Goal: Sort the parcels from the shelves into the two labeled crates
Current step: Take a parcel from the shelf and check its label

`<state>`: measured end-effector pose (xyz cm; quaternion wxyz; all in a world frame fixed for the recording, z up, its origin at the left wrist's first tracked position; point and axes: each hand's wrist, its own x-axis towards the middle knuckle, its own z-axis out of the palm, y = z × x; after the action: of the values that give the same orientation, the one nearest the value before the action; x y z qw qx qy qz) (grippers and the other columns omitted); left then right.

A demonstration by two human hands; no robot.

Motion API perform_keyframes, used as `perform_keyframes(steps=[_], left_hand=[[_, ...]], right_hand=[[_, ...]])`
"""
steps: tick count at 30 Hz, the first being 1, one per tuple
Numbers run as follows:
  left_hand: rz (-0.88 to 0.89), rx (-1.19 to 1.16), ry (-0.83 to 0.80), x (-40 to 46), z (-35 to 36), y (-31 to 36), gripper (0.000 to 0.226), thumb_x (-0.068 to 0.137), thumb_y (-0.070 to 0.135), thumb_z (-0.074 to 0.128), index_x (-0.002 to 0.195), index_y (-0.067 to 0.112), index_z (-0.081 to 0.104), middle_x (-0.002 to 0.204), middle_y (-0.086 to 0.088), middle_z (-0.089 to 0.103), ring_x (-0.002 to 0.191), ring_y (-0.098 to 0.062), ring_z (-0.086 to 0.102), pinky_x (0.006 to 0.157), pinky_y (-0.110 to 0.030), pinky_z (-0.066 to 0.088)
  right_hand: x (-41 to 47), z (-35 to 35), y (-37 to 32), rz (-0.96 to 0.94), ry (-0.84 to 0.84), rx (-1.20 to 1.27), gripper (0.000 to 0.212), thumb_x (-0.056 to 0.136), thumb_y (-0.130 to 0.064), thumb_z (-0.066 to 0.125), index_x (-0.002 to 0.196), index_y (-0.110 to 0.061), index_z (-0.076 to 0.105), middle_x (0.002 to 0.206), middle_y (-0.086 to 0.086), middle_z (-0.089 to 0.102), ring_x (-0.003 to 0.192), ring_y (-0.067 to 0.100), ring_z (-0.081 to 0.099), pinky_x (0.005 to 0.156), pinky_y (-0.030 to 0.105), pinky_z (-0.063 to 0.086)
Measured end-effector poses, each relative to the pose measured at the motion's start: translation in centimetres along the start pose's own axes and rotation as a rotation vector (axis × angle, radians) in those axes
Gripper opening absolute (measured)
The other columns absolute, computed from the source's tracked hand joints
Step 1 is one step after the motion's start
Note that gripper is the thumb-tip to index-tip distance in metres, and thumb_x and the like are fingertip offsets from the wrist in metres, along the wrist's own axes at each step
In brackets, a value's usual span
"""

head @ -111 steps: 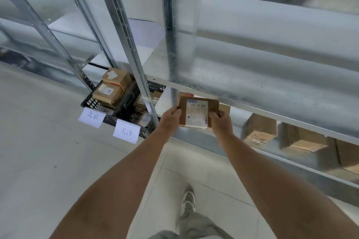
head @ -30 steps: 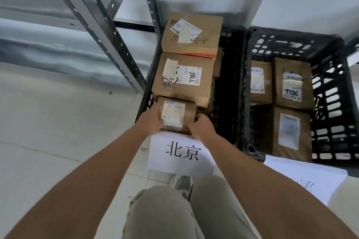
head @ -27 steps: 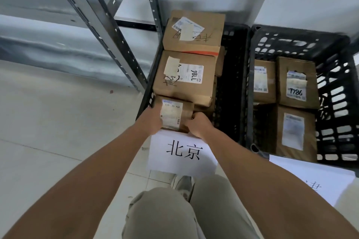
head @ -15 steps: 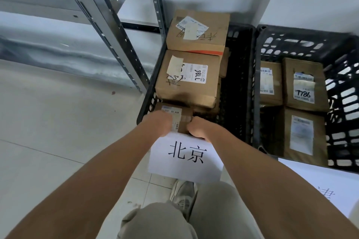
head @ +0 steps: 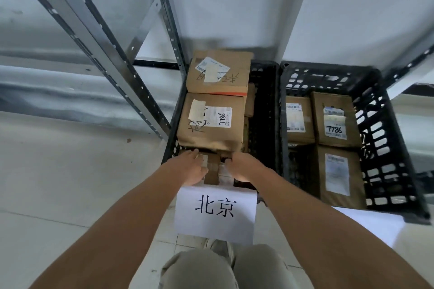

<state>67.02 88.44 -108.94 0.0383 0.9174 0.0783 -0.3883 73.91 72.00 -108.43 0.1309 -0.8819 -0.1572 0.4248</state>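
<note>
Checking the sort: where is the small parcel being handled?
Head view, left crate near end: small parcel between both hands, below the 98LL box, above the 北京 sign.

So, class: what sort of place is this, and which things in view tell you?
Probably a parcel-sorting storeroom or small warehouse. Bare metal shelving uprights stand on a plain floor, and two black plastic crates hold labelled cardboard parcels, one crate bearing a paper destination sign.
</note>
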Motion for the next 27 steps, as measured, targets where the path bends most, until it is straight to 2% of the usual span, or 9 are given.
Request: perform_keyframes(steps=[2, 4, 6, 9, 11, 14, 20, 23, 27], left_hand=[[0.048, -0.005, 0.051, -2.9, -3.8, 1.0, 0.064, 0.107, 0.046, 0.023, 0.16, 0.013, 0.011, 0.168, -0.009, 0.002, 0.155, -0.026, 0.004, 0.123, -0.049, 0.02], [0.086, 0.035, 0.131, -5.3, -8.2, 2.1, 0.066, 0.106, 0.05, 0.023, 0.16, 0.016, 0.006, 0.168, -0.007, -0.003, 0.155, -0.025, 0.002, 0.124, -0.048, 0.018], [0.076, 0.08, 0.19, -8.5, -12.9, 3.8, 0.067, 0.107, 0.05, 0.021, 0.161, 0.016, 0.001, 0.168, -0.008, -0.005, 0.155, -0.026, -0.001, 0.125, -0.046, 0.011], [0.088, 0.082, 0.326, -13.8, -19.3, 6.3, 0.068, 0.106, 0.052, 0.022, 0.16, 0.016, 0.002, 0.168, -0.009, -0.002, 0.155, -0.027, -0.002, 0.126, -0.047, 0.005], [0.084, 0.063, 0.411, -17.6, -23.5, 7.9, 0.069, 0.105, 0.053, 0.022, 0.16, 0.017, 0.0, 0.168, -0.008, -0.004, 0.155, -0.026, -0.004, 0.126, -0.048, 0.004], [0.077, 0.068, 0.531, -23.8, -30.1, 10.4, 0.071, 0.104, 0.057, 0.018, 0.16, 0.018, 0.0, 0.168, -0.007, -0.003, 0.155, -0.027, -0.004, 0.125, -0.049, 0.001], [0.077, 0.071, 0.81, -36.6, -41.5, 16.1, 0.076, 0.098, 0.066, 0.004, 0.158, 0.023, -0.015, 0.166, -0.007, -0.02, 0.154, -0.025, -0.013, 0.121, -0.053, -0.015], [0.088, 0.071, 0.911, -43.1, -45.6, 19.4, 0.075, 0.098, 0.066, 0.001, 0.155, 0.025, -0.025, 0.162, -0.005, -0.03, 0.152, -0.024, -0.022, 0.121, -0.052, -0.016], [0.135, 0.058, 1.122, -51.1, -48.5, 24.5, 0.072, 0.1, 0.063, 0.001, 0.159, 0.024, -0.014, 0.166, -0.007, -0.018, 0.154, -0.026, -0.013, 0.121, -0.053, -0.012]], right_hand=[[-2.9, -3.2, 0.1, 0.025, 0.033, -0.021, 0.035, 0.106, -0.02, 0.035, 0.13, -0.005, 0.055, 0.11, 0.01, 0.062, 0.096, 0.027, 0.062, 0.073, 0.034, 0.049], [-6.4, -6.7, 0.2, 0.039, 0.102, -0.031, 0.039, 0.106, -0.026, 0.034, 0.138, -0.01, 0.047, 0.123, 0.01, 0.06, 0.108, 0.029, 0.06, 0.084, 0.037, 0.051], [-10.3, -10.4, 0.0, 0.044, 0.167, -0.091, 0.048, 0.107, -0.033, 0.033, 0.149, -0.011, 0.036, 0.147, 0.012, 0.047, 0.134, 0.032, 0.045, 0.107, 0.046, 0.043], [-16.6, -15.9, -1.2, 0.036, 0.237, -0.213, 0.058, 0.108, -0.039, 0.027, 0.159, -0.013, 0.015, 0.165, 0.01, 0.02, 0.152, 0.031, 0.016, 0.122, 0.05, 0.022], [-21.0, -19.6, -2.3, 0.038, 0.304, -0.263, 0.061, 0.108, -0.04, 0.025, 0.161, -0.015, 0.007, 0.168, 0.008, 0.007, 0.155, 0.029, 0.002, 0.124, 0.051, 0.012], [-28.2, -25.6, -3.8, 0.042, 0.418, -0.306, 0.064, 0.107, -0.044, 0.022, 0.161, -0.018, 0.0, 0.169, 0.006, -0.004, 0.155, 0.027, -0.01, 0.124, 0.054, 0.002], [-43.0, -36.6, -5.4, 0.097, 0.678, -0.369, 0.064, 0.106, -0.048, 0.012, 0.159, -0.023, -0.013, 0.166, 0.005, -0.02, 0.152, 0.028, -0.023, 0.122, 0.058, -0.006], [-50.2, -40.0, -5.3, 0.138, 0.79, -0.363, 0.065, 0.105, -0.052, 0.007, 0.157, -0.025, -0.019, 0.164, 0.005, -0.027, 0.149, 0.028, -0.029, 0.121, 0.058, -0.01], [-60.2, -42.6, -3.6, 0.114, 0.976, -0.349, 0.066, 0.104, -0.055, 0.008, 0.158, -0.027, -0.018, 0.164, 0.004, -0.026, 0.15, 0.028, -0.027, 0.121, 0.056, -0.012]])
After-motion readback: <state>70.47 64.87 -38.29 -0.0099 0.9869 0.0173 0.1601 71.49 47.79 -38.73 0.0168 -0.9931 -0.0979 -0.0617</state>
